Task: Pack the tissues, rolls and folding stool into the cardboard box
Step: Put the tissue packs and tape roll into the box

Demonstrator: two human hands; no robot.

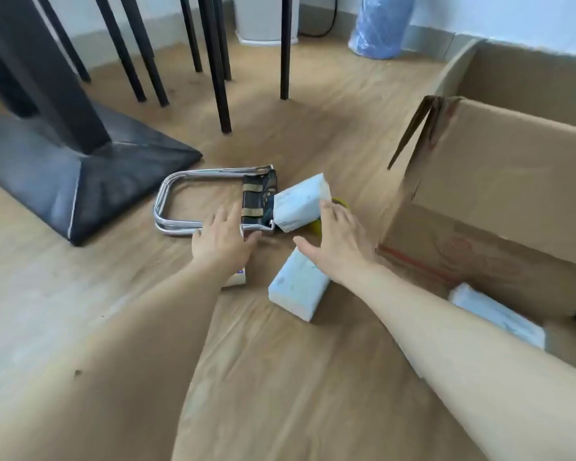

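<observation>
Tissues come first: one pack (497, 316) already lies inside the cardboard box (499, 181), which lies on its side with its mouth toward you. Two more packs are still on the floor just left of the box; the far one (301, 206) leans against the cloth end of the folding stool (213, 202), the near one (298, 289) lies closer to you. The stool lies flat and folded on the floor, farther left of the box, not yet packed.

Your right hand (338, 242) is spread and released, fingertips touching the far pack, with nothing grasped. Your left hand (222, 242) is open too, resting over the stool's near corner and holding nothing. Something yellow (316, 226) peeks out beyond your right hand, and a small white item (236, 277) shows under your left wrist; these may be rolls, though you cannot tell.

So, by my reading, the job is barely started: one pack in, two packs, the stool and the rolls remaining.
</observation>
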